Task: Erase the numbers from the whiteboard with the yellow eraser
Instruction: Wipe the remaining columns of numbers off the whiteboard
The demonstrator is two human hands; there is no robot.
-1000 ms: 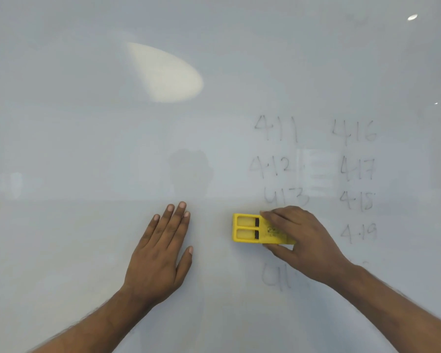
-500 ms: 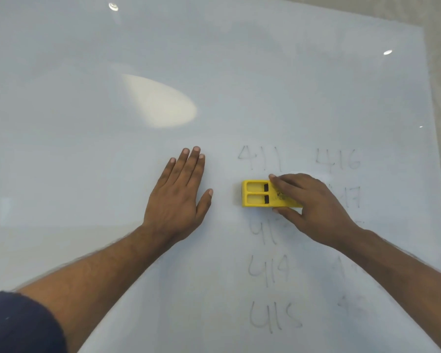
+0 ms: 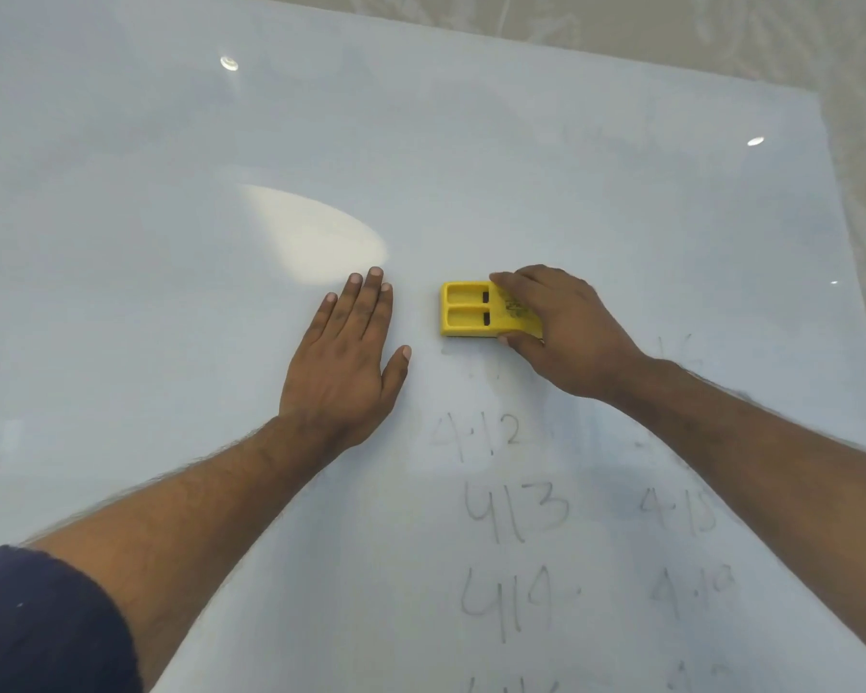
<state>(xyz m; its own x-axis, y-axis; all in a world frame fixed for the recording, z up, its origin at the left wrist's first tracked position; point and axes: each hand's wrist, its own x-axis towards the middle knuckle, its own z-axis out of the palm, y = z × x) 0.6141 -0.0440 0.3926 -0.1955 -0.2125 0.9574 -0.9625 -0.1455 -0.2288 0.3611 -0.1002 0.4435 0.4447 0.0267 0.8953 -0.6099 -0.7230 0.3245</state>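
Observation:
My right hand (image 3: 566, 332) grips the yellow eraser (image 3: 471, 312) and holds it flat against the whiteboard (image 3: 171, 192), above the left column of numbers. Just left of the eraser, my left hand (image 3: 346, 357) lies flat on the board with straight fingers. Faint grey numbers fill the board below: 412 (image 3: 481, 435), 413 (image 3: 516, 510), 414 (image 3: 508, 600). A right column of smudged numbers (image 3: 681, 512) is partly hidden by my right forearm. A pale wiped patch sits directly under the eraser.
The whiteboard's top edge and right edge (image 3: 841, 232) meet a beige patterned wall (image 3: 721, 27). A bright light reflection (image 3: 316, 237) lies on the board above my left hand.
The eraser has moved up the left column: it was near 413, then at 412, now where 411 was, which no longer shows. My left hand shifted up with it.

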